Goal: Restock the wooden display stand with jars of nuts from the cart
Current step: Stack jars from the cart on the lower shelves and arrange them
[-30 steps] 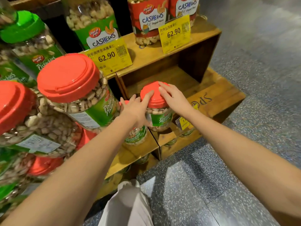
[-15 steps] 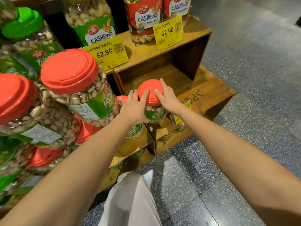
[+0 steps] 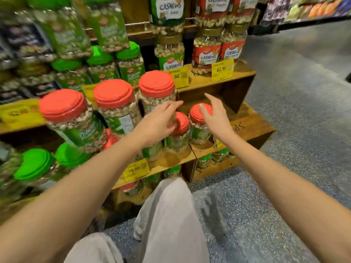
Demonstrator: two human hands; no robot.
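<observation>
Left hand [image 3: 159,123]: fingers straight, holding nothing. Right hand [image 3: 216,118]: fingers spread, empty. Red-lidded pistachio jar [image 3: 197,130] stands under its thumb.

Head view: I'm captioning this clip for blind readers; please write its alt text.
An open left hand and right hand hover over two red-lidded jars of nuts on a wooden display stand. More red- and green-lidded jars crowd the left; cashew jars stand above.
</observation>
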